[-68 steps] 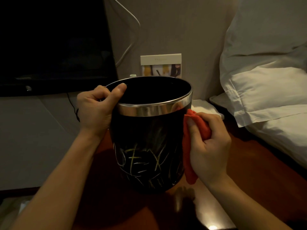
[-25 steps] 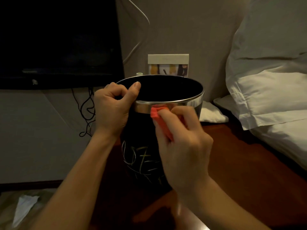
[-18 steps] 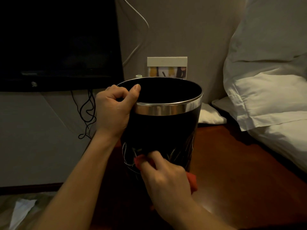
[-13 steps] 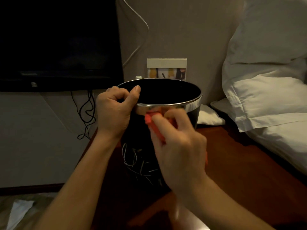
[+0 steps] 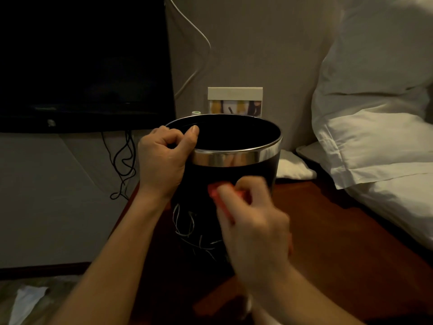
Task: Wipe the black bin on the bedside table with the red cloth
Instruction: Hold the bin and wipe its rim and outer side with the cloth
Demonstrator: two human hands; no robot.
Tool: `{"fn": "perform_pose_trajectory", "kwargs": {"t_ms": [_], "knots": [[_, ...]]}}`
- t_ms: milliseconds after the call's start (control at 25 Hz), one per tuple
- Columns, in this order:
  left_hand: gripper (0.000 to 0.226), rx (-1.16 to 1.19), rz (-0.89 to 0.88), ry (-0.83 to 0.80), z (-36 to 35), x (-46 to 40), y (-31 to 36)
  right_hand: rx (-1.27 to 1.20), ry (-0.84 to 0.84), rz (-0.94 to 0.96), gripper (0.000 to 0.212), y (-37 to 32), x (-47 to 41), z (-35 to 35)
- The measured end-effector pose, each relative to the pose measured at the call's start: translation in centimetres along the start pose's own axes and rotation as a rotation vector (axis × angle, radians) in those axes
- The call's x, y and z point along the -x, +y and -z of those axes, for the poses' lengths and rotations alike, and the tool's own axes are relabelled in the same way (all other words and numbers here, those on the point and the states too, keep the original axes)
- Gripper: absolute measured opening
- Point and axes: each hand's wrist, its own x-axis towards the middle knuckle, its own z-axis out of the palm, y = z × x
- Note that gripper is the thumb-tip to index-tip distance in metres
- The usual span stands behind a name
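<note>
Count, one moment:
- Bin [image 5: 225, 174]: one, centre of frame.
- Red cloth [image 5: 221, 195]: one, centre.
- Hands: two, left hand [image 5: 161, 165], right hand [image 5: 255, 231].
- Pillows: two, stacked at right, upper pillow [image 5: 379, 48], lower pillow [image 5: 375, 141].
- Dark screen [image 5: 82, 62]: one, upper left.
- Small card stand [image 5: 235, 102]: one, behind bin.
- Tabletop [image 5: 339, 242]: one.
- White paper scrap [image 5: 25, 299]: one, lower left.

Left hand [image 5: 164, 160] curls its fingers [image 5: 174, 137] over the bin [image 5: 236, 172] rim; right hand [image 5: 253, 231], blurred, pinches the cloth [image 5: 214, 191] against its side.
</note>
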Motion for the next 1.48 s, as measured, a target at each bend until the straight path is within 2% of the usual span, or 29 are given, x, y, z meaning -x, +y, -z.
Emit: {"fn": "perform_pose_trajectory", "kwargs": {"t_ms": [40,120,240,360,600,680,800,880,1040,1200,1280,1480], "knots": [[0.04,-0.004,0.004,0.002,-0.1,-0.1,0.0,-0.013,0.087,-0.009,0.012,0.7,-0.9,0.5],[0.04,-0.003,0.008,0.0,-0.2,-0.2,-0.2,-0.027,0.116,0.007,0.017,1.9,-0.8,0.5],[0.045,0.003,-0.002,-0.028,-0.1,-0.3,-0.3,0.022,-0.057,0.125,0.017,2.9,3.6,-1.2],[0.043,-0.008,0.006,-0.077,0.2,-0.4,-0.2,-0.025,-0.195,0.108,0.021,3.7,6.0,-1.6],[0.034,0.005,0.054,-0.121,1.4,-1.0,-0.1,-0.206,0.09,-0.156,0.027,5.6,2.4,1.9],[0.03,-0.116,-0.027,-0.103,1.3,-0.2,1.0,-0.228,0.098,-0.23,0.029,6.3,2.2,2.9],[0.026,-0.263,-0.204,-0.07,-0.7,2.3,3.3,-0.356,0.053,-0.396,0.017,7.1,3.0,2.9],[0.019,-0.304,-0.277,-0.063,-2.1,3.6,4.4,-0.422,0.012,-0.481,0.022,7.1,4.0,2.7],[0.021,-0.264,-0.242,-0.024,-2.2,3.2,3.8,-0.502,0.07,-0.537,0.012,7.2,3.6,2.6],[0.031,-0.051,-0.072,0.081,-1.3,1.7,1.8,-0.493,0.202,-0.483,0.008,7.9,0.0,2.7],[0.031,-0.039,-0.038,0.081,-1.3,1.4,1.3,-0.488,0.261,-0.437,0.009,7.8,-2.0,2.5],[0.032,-0.033,-0.037,0.055,-1.3,1.2,1.1,-0.407,0.239,-0.185,0.015,6.3,-2.3,0.6]]}}
